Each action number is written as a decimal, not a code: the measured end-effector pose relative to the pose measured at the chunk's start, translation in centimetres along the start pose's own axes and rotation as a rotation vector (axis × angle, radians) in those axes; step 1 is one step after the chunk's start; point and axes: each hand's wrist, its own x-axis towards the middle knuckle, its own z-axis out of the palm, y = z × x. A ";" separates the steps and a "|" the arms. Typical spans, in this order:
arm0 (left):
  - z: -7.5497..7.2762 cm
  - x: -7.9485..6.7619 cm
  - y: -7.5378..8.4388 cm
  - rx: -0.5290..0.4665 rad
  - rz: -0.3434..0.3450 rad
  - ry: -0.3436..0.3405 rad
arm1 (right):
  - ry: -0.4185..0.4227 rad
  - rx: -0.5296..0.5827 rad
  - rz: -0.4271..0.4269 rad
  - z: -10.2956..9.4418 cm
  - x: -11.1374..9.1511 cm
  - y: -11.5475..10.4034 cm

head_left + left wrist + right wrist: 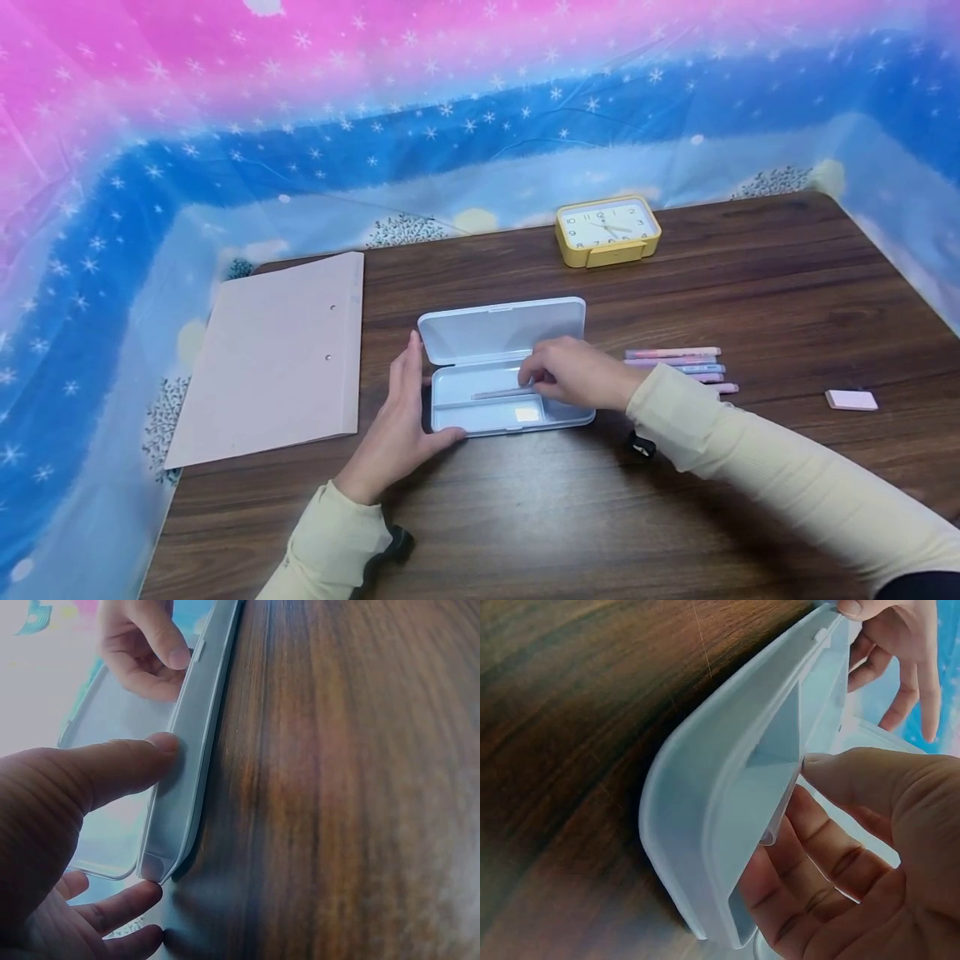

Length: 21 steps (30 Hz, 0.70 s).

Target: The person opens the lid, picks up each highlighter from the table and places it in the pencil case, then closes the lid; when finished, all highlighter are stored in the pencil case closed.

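A pale pencil case stands with its lid raised, its tray divided into compartments. At its left end, my left hand has the thumb resting on the front wall and fairly straight fingers along the side; one fingertip meets the corner in the left wrist view. My right hand reaches into the tray and pinches a slim pale pen between thumb and fingers. The pen lies lengthwise in the rear compartment; its rounded translucent end pokes out beneath the thumb in the right wrist view.
Several pastel pens lie right of the case, partly behind my right sleeve. Farther right is a white eraser. A yellow alarm clock stands at the back; a pale folder covers the table's left side.
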 end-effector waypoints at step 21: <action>0.1 0.1 -0.1 0.012 0.019 0.012 | 0.184 0.245 0.208 -7.0 -9.5 6.1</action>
